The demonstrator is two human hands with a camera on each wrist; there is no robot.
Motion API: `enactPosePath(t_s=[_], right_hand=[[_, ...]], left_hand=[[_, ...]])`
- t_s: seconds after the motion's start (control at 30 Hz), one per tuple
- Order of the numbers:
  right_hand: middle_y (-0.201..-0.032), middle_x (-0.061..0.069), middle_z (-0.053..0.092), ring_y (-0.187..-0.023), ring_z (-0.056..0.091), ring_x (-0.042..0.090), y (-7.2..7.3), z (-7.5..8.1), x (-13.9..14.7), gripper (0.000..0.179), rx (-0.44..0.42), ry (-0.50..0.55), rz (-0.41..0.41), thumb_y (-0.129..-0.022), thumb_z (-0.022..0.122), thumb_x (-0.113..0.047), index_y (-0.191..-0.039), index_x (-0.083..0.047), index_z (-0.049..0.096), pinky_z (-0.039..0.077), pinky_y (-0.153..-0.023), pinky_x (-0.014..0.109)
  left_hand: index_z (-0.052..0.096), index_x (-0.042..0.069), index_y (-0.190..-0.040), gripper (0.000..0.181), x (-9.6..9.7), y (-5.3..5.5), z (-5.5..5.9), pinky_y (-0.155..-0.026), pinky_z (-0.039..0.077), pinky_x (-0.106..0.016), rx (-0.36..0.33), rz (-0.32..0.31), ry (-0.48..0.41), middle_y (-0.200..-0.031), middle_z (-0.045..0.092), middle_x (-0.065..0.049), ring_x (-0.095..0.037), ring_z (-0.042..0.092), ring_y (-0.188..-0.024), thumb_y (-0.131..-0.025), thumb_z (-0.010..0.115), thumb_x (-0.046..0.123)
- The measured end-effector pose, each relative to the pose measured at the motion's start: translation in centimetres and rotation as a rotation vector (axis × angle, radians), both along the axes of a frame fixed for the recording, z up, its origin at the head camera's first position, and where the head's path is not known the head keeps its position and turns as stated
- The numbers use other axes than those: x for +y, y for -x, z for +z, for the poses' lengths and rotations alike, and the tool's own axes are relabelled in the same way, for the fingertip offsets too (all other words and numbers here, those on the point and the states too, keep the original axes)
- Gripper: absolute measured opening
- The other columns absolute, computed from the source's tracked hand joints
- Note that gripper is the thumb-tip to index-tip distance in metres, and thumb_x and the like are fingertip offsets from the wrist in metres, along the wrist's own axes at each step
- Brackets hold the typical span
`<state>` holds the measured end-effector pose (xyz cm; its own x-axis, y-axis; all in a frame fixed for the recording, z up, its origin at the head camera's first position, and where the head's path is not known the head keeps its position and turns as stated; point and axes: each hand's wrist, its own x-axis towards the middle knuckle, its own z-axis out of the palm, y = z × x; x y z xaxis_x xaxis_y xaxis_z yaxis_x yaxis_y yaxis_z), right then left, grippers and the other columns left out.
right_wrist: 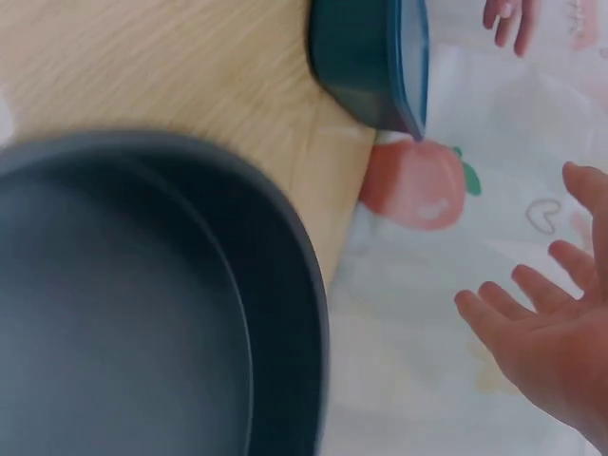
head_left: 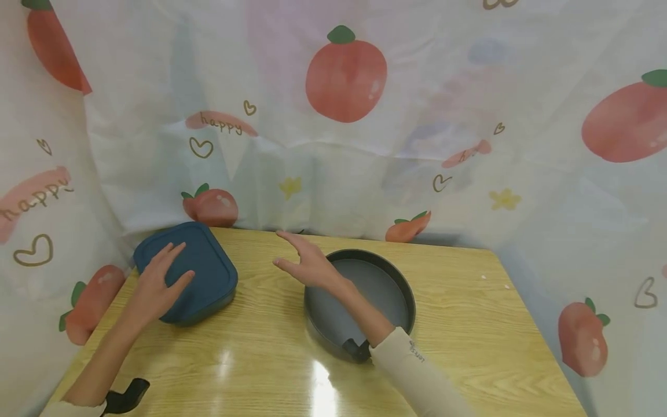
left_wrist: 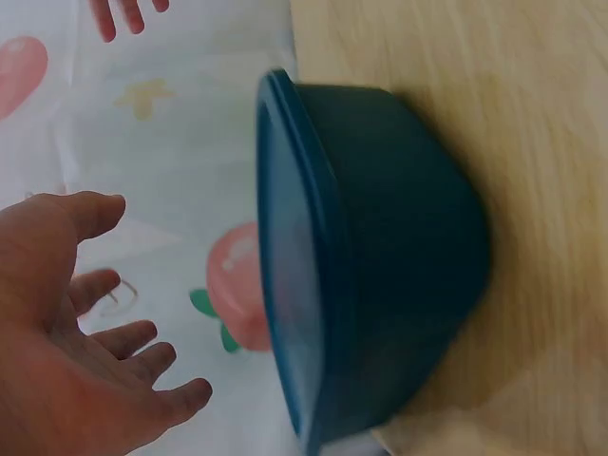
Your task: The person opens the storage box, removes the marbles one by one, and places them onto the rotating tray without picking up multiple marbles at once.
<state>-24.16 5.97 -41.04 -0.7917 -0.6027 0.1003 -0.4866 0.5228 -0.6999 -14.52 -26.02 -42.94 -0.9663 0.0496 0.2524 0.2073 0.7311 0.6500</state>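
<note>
A dark blue box (head_left: 211, 260) with rounded corners and a flat lid stands at the table's back left. Over its lid hovers my left hand (head_left: 156, 289), fingers spread and holding nothing. The left wrist view shows a gap between that hand (left_wrist: 85, 342) and the box (left_wrist: 408, 237). Right of the box lies a round, dark grey pan (head_left: 377, 284) with a raised wall. My right hand (head_left: 311, 263) reaches over the pan's left rim, fingers extended, nothing in its grasp. In the right wrist view, the hand (right_wrist: 560, 332) is apart from the pan (right_wrist: 114, 313).
Both things stand on a wood-grain table (head_left: 469, 313). A white curtain (head_left: 344, 191) printed with fruit and hearts hangs behind the table and along both sides. Small white specks (head_left: 483, 277) lie at the table's back right. A black mount (head_left: 127, 397) sits on the left wrist.
</note>
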Motion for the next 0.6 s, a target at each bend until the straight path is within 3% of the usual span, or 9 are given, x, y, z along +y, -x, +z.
enactPosePath(t_s=[0.13,0.3,0.47,0.6], right_hand=[[-0.158,0.002,0.035,-0.141,0.037,0.029,0.4,-0.8,-2.0,0.064,-0.075,0.066,0.029,-0.101,0.062,-0.032,-0.156,-0.019,0.034,0.039,-0.108,0.044],[-0.159,0.003,0.034,-0.139,0.04,0.032,1.0,-2.1,-4.3,0.064,-0.153,0.106,0.047,-0.1,0.063,-0.031,-0.157,-0.018,0.034,0.042,-0.106,0.041],[-0.158,0.003,0.034,-0.139,0.041,0.032,1.4,-3.3,-6.5,0.064,-0.222,0.121,0.059,-0.1,0.063,-0.03,-0.157,-0.02,0.034,0.043,-0.105,0.038],[-0.158,0.004,0.034,-0.139,0.041,0.033,1.7,-4.4,-7.9,0.066,-0.285,0.118,0.073,-0.1,0.063,-0.031,-0.157,-0.021,0.033,0.043,-0.104,0.038]], left_hand=[[0.017,-0.005,-0.156,0.076,-1.6,-0.6,-0.6,-0.098,0.018,-0.078,-0.062,0.015,-0.054,-0.154,0.011,-0.04,-0.062,0.012,-0.138,-0.102,0.06,0.025],[0.006,-0.009,-0.155,0.083,-3.4,-0.9,-1.5,-0.098,0.021,-0.076,-0.14,0.078,-0.062,-0.153,0.008,-0.043,-0.062,0.011,-0.137,-0.102,0.058,0.028],[-0.003,-0.012,-0.153,0.092,-4.3,-1.0,-2.1,-0.1,0.023,-0.074,-0.263,0.121,-0.084,-0.153,0.003,-0.044,-0.063,0.011,-0.137,-0.102,0.059,0.032],[-0.014,-0.008,-0.153,0.1,-4.6,-1.0,-2.8,-0.101,0.027,-0.073,-0.362,0.123,-0.163,-0.154,-0.006,-0.042,-0.063,0.011,-0.136,-0.101,0.06,0.035]])
